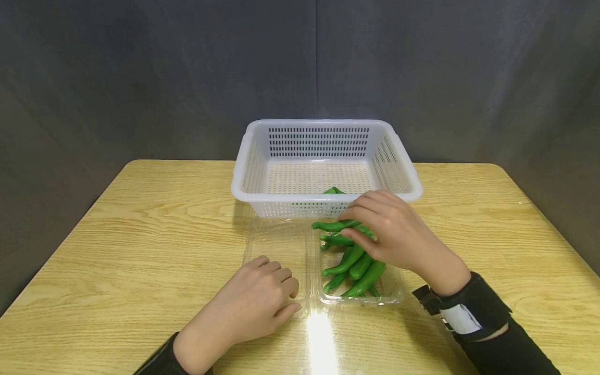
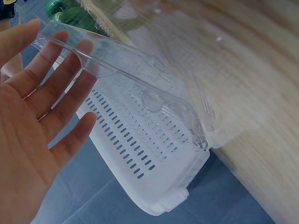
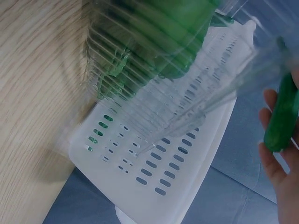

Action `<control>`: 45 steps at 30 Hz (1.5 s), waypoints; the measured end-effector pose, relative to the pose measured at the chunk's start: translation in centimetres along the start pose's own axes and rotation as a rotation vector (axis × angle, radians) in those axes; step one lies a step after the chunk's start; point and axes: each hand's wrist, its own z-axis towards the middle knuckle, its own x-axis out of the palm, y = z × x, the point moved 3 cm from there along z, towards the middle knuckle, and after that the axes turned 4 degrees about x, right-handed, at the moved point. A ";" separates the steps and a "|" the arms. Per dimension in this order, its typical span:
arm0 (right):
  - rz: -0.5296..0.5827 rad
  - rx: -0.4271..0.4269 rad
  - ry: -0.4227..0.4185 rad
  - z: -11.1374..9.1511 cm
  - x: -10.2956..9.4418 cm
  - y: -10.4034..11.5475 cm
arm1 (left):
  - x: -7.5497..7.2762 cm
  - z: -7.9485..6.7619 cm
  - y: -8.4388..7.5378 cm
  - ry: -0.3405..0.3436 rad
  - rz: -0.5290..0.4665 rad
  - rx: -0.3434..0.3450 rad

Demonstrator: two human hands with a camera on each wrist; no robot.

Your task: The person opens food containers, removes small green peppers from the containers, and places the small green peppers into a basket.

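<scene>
1 green pepper (image 1: 332, 226) was pinched by the right hand (image 1: 386, 224) over the clear box (image 1: 391, 291), lying sideways with 1 end pointing left. The left hand (image 1: 258, 302), farther from it, had loose fingers by the lid (image 1: 281, 237).

Dark grey backdrop (image 1: 290, 62), probably cloth, fills upper frame; wood-grain tabletop (image 1: 164, 229) across lower frame, glare (image 1: 322, 341) at bottom centre.
</scene>
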 end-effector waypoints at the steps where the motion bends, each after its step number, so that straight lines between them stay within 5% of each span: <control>1: -0.006 0.004 -0.010 0.0 0.0 0.0 | 0.0 0.0 0.0 0.001 0.002 0.001; 28: -0.097 0.167 -0.224 0.1 -0.8 -0.7 | 0.1 0.0 0.0 -0.001 -0.003 -0.005; 45: -0.123 0.251 -0.277 -0.1 -0.7 -1.2 | 0.0 -0.1 0.0 -0.020 0.003 0.000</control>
